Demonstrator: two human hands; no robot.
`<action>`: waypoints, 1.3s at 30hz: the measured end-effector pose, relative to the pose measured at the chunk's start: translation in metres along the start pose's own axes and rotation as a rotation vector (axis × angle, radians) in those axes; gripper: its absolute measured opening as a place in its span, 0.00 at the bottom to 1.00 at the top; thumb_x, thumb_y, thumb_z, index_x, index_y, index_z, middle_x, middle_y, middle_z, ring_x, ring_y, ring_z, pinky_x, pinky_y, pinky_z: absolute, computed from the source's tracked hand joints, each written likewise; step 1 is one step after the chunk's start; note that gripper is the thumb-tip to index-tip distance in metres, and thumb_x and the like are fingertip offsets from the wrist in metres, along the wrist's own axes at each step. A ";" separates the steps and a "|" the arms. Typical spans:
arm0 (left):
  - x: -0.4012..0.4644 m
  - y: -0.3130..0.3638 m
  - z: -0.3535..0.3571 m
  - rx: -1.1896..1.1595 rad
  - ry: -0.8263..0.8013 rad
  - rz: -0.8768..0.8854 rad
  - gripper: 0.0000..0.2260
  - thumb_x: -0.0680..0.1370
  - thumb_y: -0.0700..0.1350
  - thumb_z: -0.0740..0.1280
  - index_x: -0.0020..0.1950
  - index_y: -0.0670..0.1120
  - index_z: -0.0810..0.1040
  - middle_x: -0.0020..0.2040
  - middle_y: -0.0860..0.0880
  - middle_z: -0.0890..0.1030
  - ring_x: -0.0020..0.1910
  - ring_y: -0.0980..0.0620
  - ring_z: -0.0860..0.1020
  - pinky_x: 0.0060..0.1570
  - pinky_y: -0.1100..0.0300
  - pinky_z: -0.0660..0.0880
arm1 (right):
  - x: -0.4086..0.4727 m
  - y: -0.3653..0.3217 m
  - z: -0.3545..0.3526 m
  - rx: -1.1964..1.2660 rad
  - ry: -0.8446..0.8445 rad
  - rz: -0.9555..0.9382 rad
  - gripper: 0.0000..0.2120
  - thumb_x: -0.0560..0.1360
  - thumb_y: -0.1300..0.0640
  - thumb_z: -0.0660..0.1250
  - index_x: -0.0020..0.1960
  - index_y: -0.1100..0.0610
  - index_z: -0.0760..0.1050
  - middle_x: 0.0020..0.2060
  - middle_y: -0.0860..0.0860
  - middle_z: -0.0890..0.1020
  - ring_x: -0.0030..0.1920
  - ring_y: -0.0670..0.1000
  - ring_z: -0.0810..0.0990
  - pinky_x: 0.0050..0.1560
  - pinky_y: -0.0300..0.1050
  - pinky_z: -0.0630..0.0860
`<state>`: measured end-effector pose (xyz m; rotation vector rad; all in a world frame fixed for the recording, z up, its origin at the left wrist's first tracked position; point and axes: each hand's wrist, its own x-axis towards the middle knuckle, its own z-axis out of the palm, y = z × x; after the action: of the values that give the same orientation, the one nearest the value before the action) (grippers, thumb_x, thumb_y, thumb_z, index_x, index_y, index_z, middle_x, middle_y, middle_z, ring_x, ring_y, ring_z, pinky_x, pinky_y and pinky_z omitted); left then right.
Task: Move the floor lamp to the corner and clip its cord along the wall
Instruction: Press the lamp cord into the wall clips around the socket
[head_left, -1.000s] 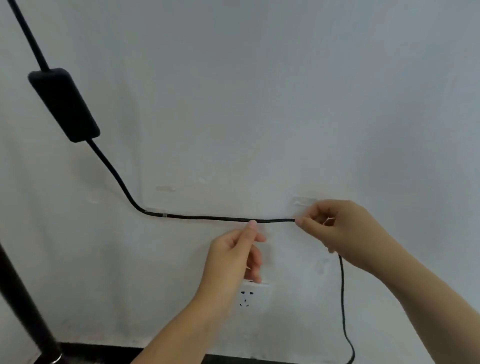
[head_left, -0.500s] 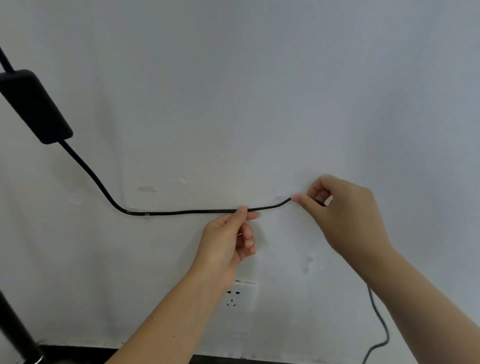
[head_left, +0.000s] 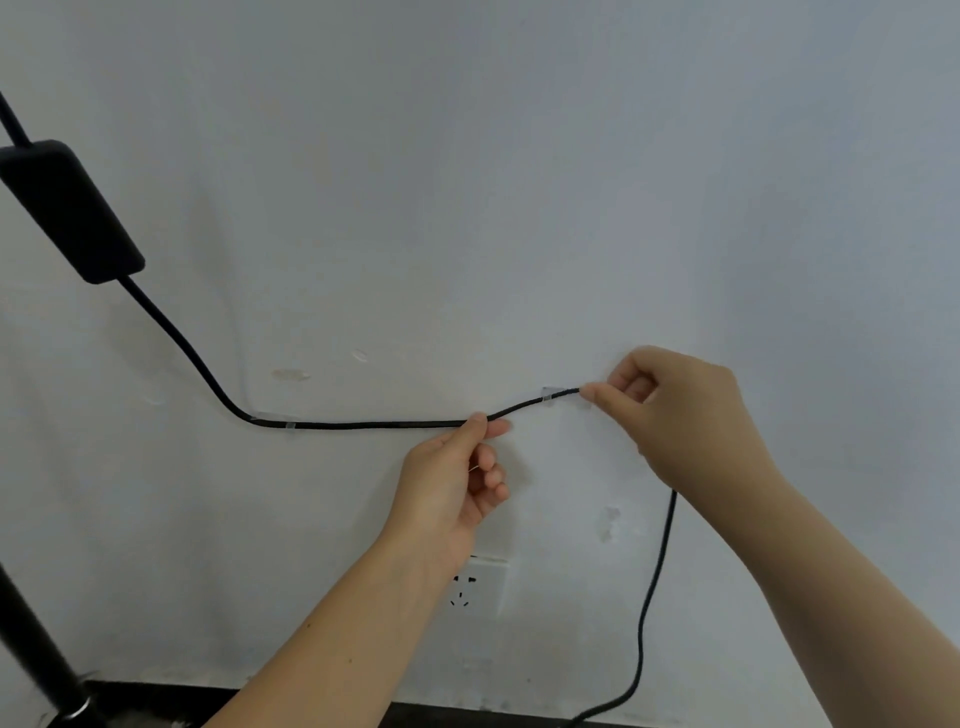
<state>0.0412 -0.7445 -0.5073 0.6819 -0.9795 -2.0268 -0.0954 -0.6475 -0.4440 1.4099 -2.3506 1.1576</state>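
Note:
A black lamp cord runs along the white wall. It passes through a clear clip on the left and rises to a second clear clip on the right. An inline black switch box hangs on the cord at the upper left. My left hand pinches the cord between the two clips. My right hand pinches the cord just right of the second clip. Below my right hand the cord drops to the floor. The lamp's black pole stands at the bottom left.
A white wall socket sits below my left hand, partly hidden by my wrist. A dark skirting strip runs along the bottom of the wall. Old adhesive marks show on the wall above the cord.
My right hand lifted its end of the cord from below the right clip up to it, and the cord now lies in that clip. My left hand stayed on the cord.

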 end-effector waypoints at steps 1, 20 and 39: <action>0.000 0.000 -0.001 -0.004 -0.003 0.000 0.10 0.78 0.44 0.63 0.45 0.40 0.80 0.20 0.53 0.70 0.18 0.57 0.68 0.20 0.66 0.70 | -0.004 0.007 0.000 0.064 -0.028 0.050 0.12 0.71 0.48 0.70 0.32 0.51 0.75 0.22 0.45 0.76 0.23 0.43 0.75 0.26 0.38 0.71; 0.000 -0.035 0.007 0.309 -0.075 0.189 0.09 0.77 0.45 0.64 0.47 0.43 0.83 0.22 0.53 0.72 0.20 0.56 0.68 0.22 0.66 0.70 | -0.101 0.096 0.078 0.731 -0.427 0.668 0.21 0.79 0.46 0.58 0.37 0.55 0.83 0.21 0.48 0.72 0.20 0.46 0.68 0.24 0.35 0.67; 0.027 -0.076 0.038 0.944 -0.090 0.353 0.16 0.75 0.50 0.67 0.32 0.41 0.81 0.16 0.56 0.72 0.15 0.60 0.66 0.23 0.66 0.65 | -0.112 0.152 0.091 0.583 -0.443 0.499 0.18 0.82 0.52 0.55 0.43 0.54 0.80 0.33 0.48 0.81 0.38 0.46 0.80 0.49 0.41 0.75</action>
<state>-0.0320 -0.7197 -0.5518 0.8067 -1.9785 -1.2236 -0.1359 -0.5956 -0.6429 1.3738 -2.9386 1.9680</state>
